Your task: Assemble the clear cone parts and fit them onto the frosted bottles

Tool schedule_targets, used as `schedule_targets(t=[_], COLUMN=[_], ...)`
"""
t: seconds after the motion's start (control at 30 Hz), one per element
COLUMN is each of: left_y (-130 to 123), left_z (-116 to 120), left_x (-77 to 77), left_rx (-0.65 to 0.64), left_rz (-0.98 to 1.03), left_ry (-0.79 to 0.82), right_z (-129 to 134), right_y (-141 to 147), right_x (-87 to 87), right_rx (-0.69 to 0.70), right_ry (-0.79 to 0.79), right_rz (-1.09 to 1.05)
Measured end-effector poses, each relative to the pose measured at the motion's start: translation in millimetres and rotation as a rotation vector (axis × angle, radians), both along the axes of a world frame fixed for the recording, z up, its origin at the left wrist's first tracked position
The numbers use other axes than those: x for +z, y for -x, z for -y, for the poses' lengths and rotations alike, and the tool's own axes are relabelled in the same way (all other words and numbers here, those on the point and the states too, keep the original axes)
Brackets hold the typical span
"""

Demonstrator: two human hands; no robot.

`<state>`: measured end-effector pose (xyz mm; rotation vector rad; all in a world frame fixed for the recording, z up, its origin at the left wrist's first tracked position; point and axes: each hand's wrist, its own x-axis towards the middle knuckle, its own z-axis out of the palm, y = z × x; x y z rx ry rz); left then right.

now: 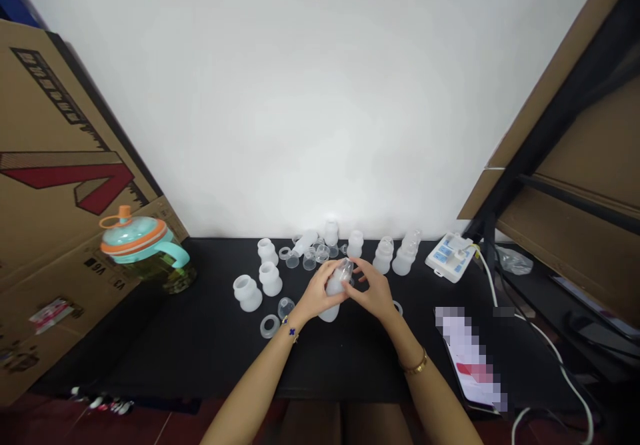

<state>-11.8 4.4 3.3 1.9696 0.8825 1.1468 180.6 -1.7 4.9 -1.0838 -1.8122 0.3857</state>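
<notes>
Bottle between the hands (329, 311): its middle is covered by the fingers, so only the whitish base and the top show.
Clear cap (345, 269): on the bottle's top end; how firmly it sits is hard to make out.
Domed clear piece (285, 307): just beside the left wrist.
Ring by the right wrist (398, 307): mostly hidden, only a curved edge showing.
Clear parts at the back (315, 254): overlapping and small, hard to count.
Phone (470, 361): screen pixelated, unreadable.
Cardboard box (60, 231): cut off by the left edge.
Bottle's place: above the worktop (160, 351), tilted, its top leaning to the right; whether the base touches down cannot be told.
Left hand (323, 289): wrapped around the bottle's left side, gripping it.
Right hand (371, 289): fingers curved by the cap, thumb at the bottle just below it; whether it grips, I cannot tell.
White open bottles (247, 293): three stand left of the hands.
Capped bottles (383, 256): two stand beyond the right hand, farther right.
</notes>
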Motion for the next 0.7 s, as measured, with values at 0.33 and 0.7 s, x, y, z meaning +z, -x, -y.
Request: schedule_targets(t=[0.33, 0.7], left_y=[-1.6, -3.2], left_z=[1.8, 4.0], left_x=[-0.3, 5.3], left_rx=[0.004, 0.017], left_rz=[-0.007, -0.027], left_ry=[0.017, 0.027], right_z=[-3.0, -0.7], right_y=[-4.7, -3.9], right_x=[-4.0, -0.1], right_rx=[-0.082, -0.057], right_ry=[-0.142, -0.126], right_rz=[0.127, 0.096])
